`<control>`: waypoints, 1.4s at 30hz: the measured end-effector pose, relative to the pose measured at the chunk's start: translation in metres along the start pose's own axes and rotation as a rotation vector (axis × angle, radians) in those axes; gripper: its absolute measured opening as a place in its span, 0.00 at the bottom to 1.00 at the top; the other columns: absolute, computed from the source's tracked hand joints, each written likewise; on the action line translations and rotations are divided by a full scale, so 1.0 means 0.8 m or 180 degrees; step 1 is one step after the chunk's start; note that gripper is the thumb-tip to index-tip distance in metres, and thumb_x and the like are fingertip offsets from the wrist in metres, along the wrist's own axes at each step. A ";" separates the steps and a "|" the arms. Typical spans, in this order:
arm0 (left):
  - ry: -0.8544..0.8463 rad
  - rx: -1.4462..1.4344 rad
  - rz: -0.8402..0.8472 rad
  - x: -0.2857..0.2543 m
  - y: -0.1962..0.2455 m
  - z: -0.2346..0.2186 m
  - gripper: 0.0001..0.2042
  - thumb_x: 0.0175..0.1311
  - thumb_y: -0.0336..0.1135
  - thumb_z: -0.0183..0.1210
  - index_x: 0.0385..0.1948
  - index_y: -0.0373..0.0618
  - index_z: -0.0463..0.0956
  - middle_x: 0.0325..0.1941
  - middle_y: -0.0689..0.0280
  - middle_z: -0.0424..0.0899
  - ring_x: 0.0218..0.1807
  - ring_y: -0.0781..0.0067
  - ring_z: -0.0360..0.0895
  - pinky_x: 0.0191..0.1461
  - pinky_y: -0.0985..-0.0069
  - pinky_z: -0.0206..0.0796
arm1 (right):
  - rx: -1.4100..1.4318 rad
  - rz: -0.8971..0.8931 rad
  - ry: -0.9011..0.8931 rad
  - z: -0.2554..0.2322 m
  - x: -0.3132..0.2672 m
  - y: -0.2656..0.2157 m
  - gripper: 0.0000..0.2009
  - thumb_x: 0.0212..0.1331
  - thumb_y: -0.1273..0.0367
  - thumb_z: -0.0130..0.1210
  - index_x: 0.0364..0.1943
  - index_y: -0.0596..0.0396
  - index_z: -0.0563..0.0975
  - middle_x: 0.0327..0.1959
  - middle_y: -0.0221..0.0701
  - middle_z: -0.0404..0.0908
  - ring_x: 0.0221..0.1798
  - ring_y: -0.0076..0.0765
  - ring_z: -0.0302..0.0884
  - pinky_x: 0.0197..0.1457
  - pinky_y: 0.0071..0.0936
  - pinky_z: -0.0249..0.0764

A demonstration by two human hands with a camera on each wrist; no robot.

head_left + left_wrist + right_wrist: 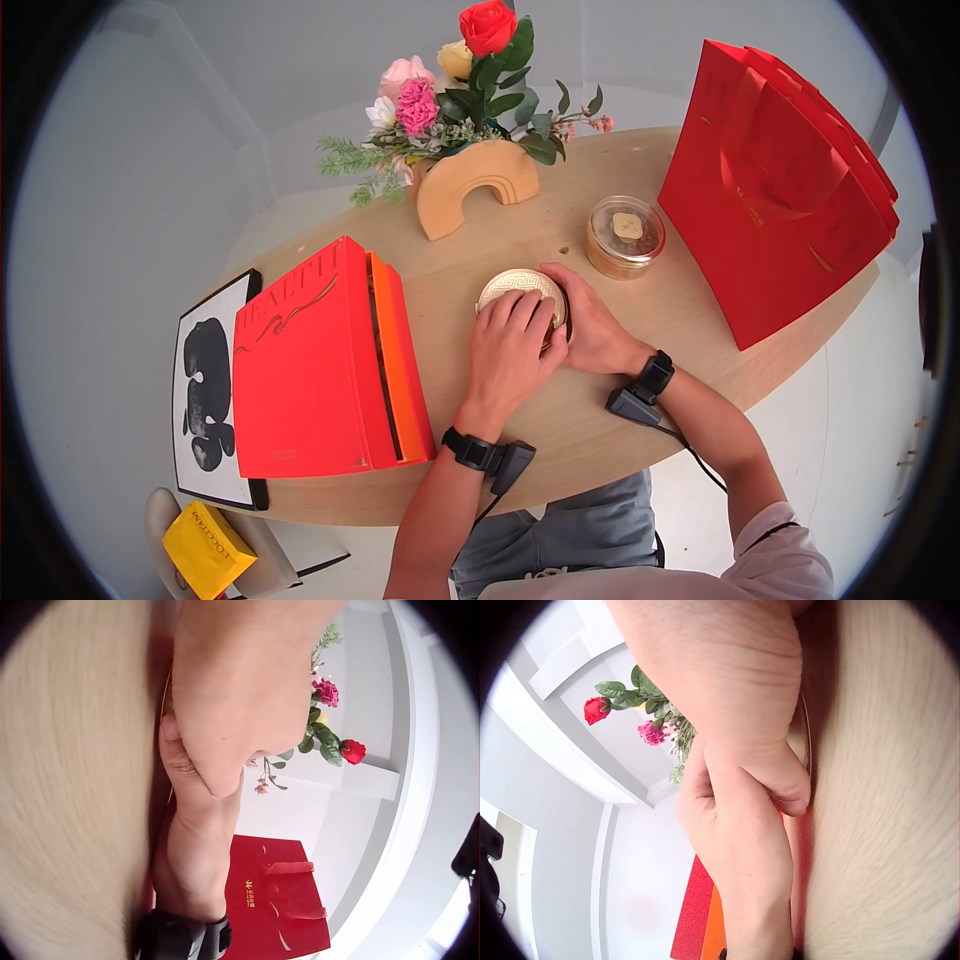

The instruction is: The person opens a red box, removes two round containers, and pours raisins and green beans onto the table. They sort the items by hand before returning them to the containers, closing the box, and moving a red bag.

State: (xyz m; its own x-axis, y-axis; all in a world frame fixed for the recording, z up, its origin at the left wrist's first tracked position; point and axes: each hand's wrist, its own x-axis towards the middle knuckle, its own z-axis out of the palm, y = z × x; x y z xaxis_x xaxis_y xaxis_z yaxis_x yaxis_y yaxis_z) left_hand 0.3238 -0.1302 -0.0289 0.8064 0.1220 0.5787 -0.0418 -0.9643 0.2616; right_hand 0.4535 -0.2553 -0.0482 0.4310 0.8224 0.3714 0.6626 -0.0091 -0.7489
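Observation:
A round gold tin (520, 284) with a raised pattern on its lid sits on the wooden table between both hands. The left hand (508, 345) lies over the lid's near part, its fingers bent across the top. Along the tin's right side, the right hand (598, 335) grips the edge, thumb near the left hand. In the left wrist view the left hand (240, 682) covers most of the tin, and only a thin rim shows. The right wrist view shows the right hand (735, 682) against the tin's rim, overlapping the left hand (742, 840).
A clear round container (626, 238) stands behind the right hand, with a tall red bag (770, 200) at right. Flowers in an arched tan vase (470, 185) stand at the back. A large red box (305, 370) lies at left, beside a framed picture (208, 390).

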 end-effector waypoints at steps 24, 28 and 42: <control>0.0075 0.0607 -0.0357 -0.006 0.015 -0.001 0.26 0.62 0.44 0.65 0.59 0.39 0.78 0.63 0.52 0.79 0.66 0.46 0.72 0.68 0.49 0.68 | -0.0053 -0.0132 0.0058 0.000 0.001 0.004 0.52 0.44 0.66 0.77 0.74 0.59 0.57 0.68 0.51 0.71 0.70 0.62 0.69 0.74 0.49 0.67; 0.0032 0.0427 -0.0260 -0.010 0.011 0.008 0.25 0.64 0.45 0.63 0.59 0.37 0.78 0.64 0.50 0.77 0.66 0.44 0.71 0.69 0.47 0.68 | -0.0074 -0.0094 0.0075 0.001 0.001 0.002 0.51 0.44 0.65 0.77 0.74 0.59 0.57 0.68 0.52 0.72 0.70 0.61 0.69 0.74 0.49 0.67; 0.0236 -0.0046 -0.0311 -0.008 0.008 0.006 0.27 0.61 0.40 0.65 0.61 0.36 0.76 0.69 0.49 0.74 0.72 0.42 0.67 0.77 0.45 0.58 | -0.0153 -0.0044 0.0069 0.000 0.000 0.000 0.52 0.44 0.65 0.77 0.74 0.60 0.57 0.67 0.53 0.72 0.70 0.62 0.70 0.75 0.49 0.67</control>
State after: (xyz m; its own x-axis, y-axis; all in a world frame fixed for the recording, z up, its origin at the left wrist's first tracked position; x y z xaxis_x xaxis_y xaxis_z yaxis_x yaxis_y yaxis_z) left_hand 0.3208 -0.1379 -0.0347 0.7612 0.2330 0.6052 0.0261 -0.9435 0.3303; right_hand 0.4539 -0.2552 -0.0481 0.4344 0.8102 0.3936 0.6970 -0.0256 -0.7166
